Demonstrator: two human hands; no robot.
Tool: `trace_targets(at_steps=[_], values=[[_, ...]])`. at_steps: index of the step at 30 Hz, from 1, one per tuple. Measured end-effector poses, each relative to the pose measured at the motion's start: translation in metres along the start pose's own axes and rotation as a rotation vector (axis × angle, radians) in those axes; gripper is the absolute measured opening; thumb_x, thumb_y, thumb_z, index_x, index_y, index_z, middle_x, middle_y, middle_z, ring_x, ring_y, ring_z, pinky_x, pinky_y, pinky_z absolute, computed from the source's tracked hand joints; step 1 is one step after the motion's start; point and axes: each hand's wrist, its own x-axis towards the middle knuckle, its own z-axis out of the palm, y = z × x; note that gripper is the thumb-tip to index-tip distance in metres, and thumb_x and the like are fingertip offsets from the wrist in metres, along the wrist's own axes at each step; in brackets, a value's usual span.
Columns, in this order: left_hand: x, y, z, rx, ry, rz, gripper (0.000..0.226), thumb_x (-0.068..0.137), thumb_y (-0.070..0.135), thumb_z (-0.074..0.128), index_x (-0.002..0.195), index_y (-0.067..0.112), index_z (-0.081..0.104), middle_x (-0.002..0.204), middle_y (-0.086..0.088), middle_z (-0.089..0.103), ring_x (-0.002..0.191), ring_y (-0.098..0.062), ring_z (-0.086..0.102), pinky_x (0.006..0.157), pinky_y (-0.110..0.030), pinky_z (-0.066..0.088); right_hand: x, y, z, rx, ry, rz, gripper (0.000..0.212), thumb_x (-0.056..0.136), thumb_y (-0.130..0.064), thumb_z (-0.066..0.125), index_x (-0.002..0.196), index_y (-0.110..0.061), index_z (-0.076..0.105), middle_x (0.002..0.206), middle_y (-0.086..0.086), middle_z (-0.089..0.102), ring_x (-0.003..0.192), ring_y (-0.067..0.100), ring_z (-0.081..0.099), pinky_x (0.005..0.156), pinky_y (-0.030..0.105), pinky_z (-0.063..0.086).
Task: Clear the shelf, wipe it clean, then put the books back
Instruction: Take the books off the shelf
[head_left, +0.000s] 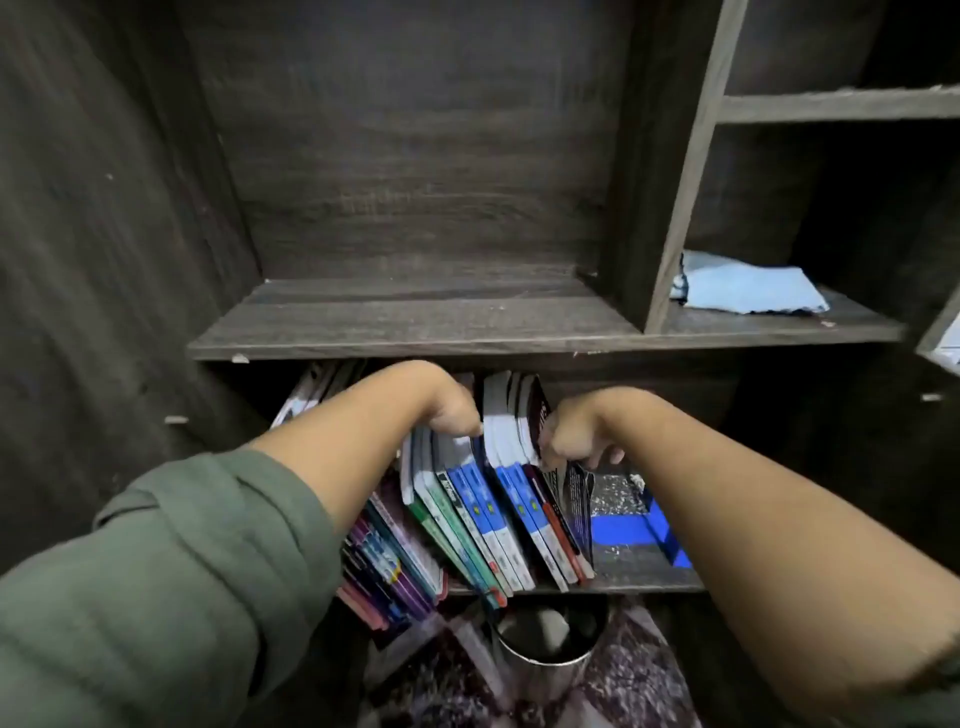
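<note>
I observe both arms reaching into the lower compartment of the dark wood bookcase (467, 345), where the books (498, 499) stand in a leaning row. Nearest to me, below the books, a round metal bin (545, 636) sits on a patterned floor covering (623, 691).

The left hand (449, 410), its forearm bare beyond a green sleeve (171, 571), is curled down over the top edges of the books left of the row's middle. Its grip appears closed on that bundle, though the fingertips are hidden behind the pages, so I cannot confirm how many volumes it holds. The right hand (571, 434) is likewise curled, its grip closed on the top of a dark-covered book (574, 493) at the right end of the row; a fingertip or two shows just beyond it.

The books are thin paperbacks with blue-and-white, green and red spines, tilted leftward; purple-spined ones at the left end jut past the shelf front. Right of the row, the lower shelf shows a blue patch (623, 527) which I cannot identify.

Above the books, the middle shelf board is bare and its front edge is chipped. In the compartment up and to the right of the books, a light blue cloth (748, 288) lies folded. The far right edge of the picture is cut off and blurred.
</note>
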Motion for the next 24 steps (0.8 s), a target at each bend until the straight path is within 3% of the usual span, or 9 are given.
trace_targets(at_steps=[1,2,4,6,10,13,20,24], values=[[0.002,0.001,0.007,0.021,0.004,0.009,0.05,0.107,0.027,0.029,0.146,-0.005,0.031,0.155,-0.018,0.028,0.14,-0.03,0.032,0.103,-0.026,0.029,0.002,0.002,0.008,-0.049,0.041,-0.036,0.037,0.097,-0.029,0.054,0.123,-0.003,0.052,0.105,0.014,0.064,0.071,0.022,0.058,0.045,0.017,0.042],[0.007,-0.001,0.016,0.019,0.03,0.011,0.046,0.107,0.023,0.03,0.144,-0.005,0.035,0.152,-0.019,0.033,0.137,-0.03,0.036,0.099,-0.026,0.031,0.004,0.004,0.015,-0.069,0.1,-0.052,0.039,0.096,-0.028,0.056,0.124,-0.001,0.054,0.107,0.014,0.064,0.071,0.022,0.059,0.047,0.019,0.045],[0.021,-0.006,0.037,-0.025,0.03,-0.036,0.043,0.104,0.021,0.036,0.141,-0.001,0.041,0.147,-0.018,0.041,0.134,-0.031,0.041,0.1,-0.03,0.035,0.013,0.009,0.032,-0.075,0.211,-0.083,0.047,0.094,-0.026,0.058,0.134,-0.004,0.052,0.13,0.014,0.058,0.103,0.027,0.061,0.08,0.029,0.054],[0.025,-0.009,0.053,0.002,0.093,-0.03,0.049,0.102,0.024,0.039,0.146,0.004,0.034,0.152,-0.017,0.034,0.139,-0.033,0.033,0.11,-0.036,0.028,0.018,0.014,0.049,0.029,0.295,-0.104,0.056,0.092,-0.024,0.059,0.143,-0.009,0.042,0.141,0.014,0.051,0.123,0.03,0.053,0.102,0.034,0.044],[0.026,-0.015,0.076,-0.118,0.174,-0.055,0.058,0.103,0.029,0.028,0.155,0.015,0.009,0.162,-0.011,-0.001,0.148,-0.037,-0.003,0.12,-0.046,0.004,0.026,0.022,0.072,0.196,0.415,-0.184,0.075,0.09,-0.021,0.063,0.152,-0.025,0.021,0.143,0.016,0.046,0.117,0.031,0.055,0.095,0.031,0.045],[0.033,-0.022,0.095,-0.178,0.253,-0.031,0.061,0.099,0.038,0.017,0.155,0.017,0.003,0.162,-0.011,-0.006,0.147,-0.033,-0.014,0.12,-0.052,0.001,0.03,0.02,0.082,0.253,0.502,-0.258,0.085,0.088,-0.017,0.067,0.153,-0.032,0.014,0.139,0.015,0.047,0.119,0.03,0.053,0.099,0.038,0.045],[0.021,-0.012,0.121,-0.217,0.565,-0.047,0.055,0.103,0.042,0.012,0.155,0.023,0.014,0.162,-0.006,0.007,0.149,-0.029,-0.003,0.116,-0.048,0.02,0.046,0.013,0.117,0.301,0.617,-0.345,0.077,0.094,-0.019,0.058,0.149,-0.047,0.012,0.155,0.012,0.024,0.129,0.034,0.045,0.104,0.045,0.043],[0.024,-0.009,0.127,-0.164,0.645,-0.077,0.055,0.103,0.041,0.014,0.153,0.022,0.024,0.16,-0.007,0.019,0.148,-0.029,0.01,0.112,-0.046,0.028,0.053,0.013,0.128,0.327,0.657,-0.346,0.081,0.093,-0.024,0.062,0.15,-0.046,0.007,0.151,0.013,0.029,0.121,0.032,0.052,0.099,0.044,0.046]])
